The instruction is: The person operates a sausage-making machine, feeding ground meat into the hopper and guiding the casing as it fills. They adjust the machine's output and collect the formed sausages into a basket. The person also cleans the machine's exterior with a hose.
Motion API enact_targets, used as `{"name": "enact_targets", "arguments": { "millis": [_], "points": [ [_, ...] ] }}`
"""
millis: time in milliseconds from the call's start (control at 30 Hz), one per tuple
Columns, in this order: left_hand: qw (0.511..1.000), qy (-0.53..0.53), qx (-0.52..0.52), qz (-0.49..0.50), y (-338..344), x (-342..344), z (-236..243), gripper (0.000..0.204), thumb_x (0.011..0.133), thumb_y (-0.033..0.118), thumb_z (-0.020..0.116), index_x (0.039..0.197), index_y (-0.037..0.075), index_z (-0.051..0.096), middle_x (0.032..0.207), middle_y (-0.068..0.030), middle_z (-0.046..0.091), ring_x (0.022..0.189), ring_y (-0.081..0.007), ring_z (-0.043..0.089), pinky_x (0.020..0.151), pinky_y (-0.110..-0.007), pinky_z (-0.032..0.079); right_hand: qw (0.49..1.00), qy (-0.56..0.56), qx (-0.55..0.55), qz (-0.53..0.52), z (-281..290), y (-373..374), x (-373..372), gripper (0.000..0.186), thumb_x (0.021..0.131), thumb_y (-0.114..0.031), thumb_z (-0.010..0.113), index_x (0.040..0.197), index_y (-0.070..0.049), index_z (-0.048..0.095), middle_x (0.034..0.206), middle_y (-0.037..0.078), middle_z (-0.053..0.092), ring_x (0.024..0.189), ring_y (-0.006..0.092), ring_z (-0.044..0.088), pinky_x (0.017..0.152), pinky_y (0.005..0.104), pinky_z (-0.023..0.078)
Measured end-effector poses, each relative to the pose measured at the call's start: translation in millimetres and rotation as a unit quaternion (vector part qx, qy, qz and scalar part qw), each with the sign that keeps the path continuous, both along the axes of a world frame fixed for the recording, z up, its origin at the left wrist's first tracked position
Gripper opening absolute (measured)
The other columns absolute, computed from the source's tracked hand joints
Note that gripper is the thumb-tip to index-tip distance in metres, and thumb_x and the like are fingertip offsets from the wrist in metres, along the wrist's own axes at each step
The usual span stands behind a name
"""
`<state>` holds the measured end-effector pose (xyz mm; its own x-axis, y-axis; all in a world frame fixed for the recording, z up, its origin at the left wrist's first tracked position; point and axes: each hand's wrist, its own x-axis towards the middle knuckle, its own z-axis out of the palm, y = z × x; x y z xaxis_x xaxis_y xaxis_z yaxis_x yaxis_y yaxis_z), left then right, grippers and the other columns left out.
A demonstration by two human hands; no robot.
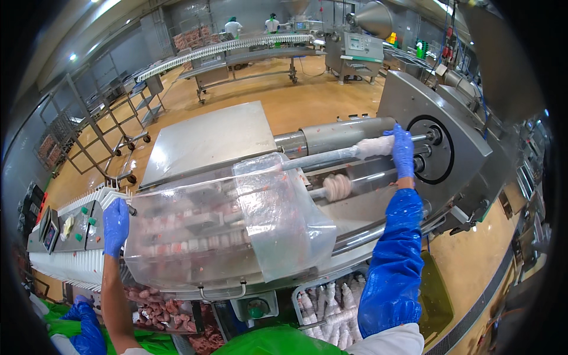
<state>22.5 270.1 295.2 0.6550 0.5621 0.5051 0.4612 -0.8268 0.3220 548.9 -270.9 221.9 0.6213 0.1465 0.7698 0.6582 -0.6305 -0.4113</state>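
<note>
My right hand (403, 152), in a blue glove and blue sleeve, is closed round the right end of a whitish gathered sausage casing (374, 146). The casing sits on a long metal stuffing tube (322, 158). A thin pale strand of casing (207, 180) runs leftward from the tube's tip, above a clear plastic cover (183, 236). At its far left end my left hand (116, 228), also blue-gloved, is closed on the strand. Below the tube, a second bunched casing (338, 187) sits on another tube. Blurry sausage links show through the cover.
A white-slatted conveyor (65, 266) with a control panel lies left. In front stand a tray of casing sticks (331, 302) and a bin of meat pieces (165, 310). A co-worker's blue sleeve (89, 328) is at lower left. Wheeled racks (94, 130) stand behind.
</note>
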Motion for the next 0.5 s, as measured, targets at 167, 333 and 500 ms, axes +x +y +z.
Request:
{"name": "enact_targets", "arguments": {
  "millis": [167,333,500],
  "points": [
    [0.985,-0.161,-0.043,-0.036,56.3,-22.3,5.9,0.027,0.091,0.021,0.043,0.072,0.002,0.047,0.067,-0.0104,0.052,0.062,-0.02,0.05,0.055,-0.033,0.04,0.966,-0.176,-0.189,-0.029,13.6,63.2,-56.5,0.031,0.076,-0.003,0.05,0.106,-0.004,0.054,0.091,0.016,0.058,0.085,0.0318,0.054,0.074,0.0424,0.045],
    [0.784,-0.453,-0.387,-0.172,18.4,-16.2,62.5,0.025,0.089,0.016,0.046,0.066,0.008,0.04,0.088,-0.0101,0.057,0.077,-0.018,0.055,0.076,-0.035,0.051,0.968,0.188,-0.108,-0.124,62.1,65.0,-112.3,0.06,0.088,-0.051,0.04,0.124,-0.003,0.047,0.125,0.023,0.046,0.112,0.0408,0.046,0.096,0.0468,0.036],
    [0.633,-0.56,-0.415,-0.337,81.8,-65.5,69.5,0.015,0.089,0.009,0.043,0.08,-0.002,0.049,0.106,-0.0175,0.056,0.089,-0.0256,0.058,0.094,-0.038,0.045,0.997,0.009,-0.076,-0.029,97.9,87.5,-170.0,0.055,0.083,-0.037,0.056,0.126,-0.005,0.046,0.122,0.021,0.049,0.112,0.0368,0.048,0.095,0.0427,0.038]
  ]
}}
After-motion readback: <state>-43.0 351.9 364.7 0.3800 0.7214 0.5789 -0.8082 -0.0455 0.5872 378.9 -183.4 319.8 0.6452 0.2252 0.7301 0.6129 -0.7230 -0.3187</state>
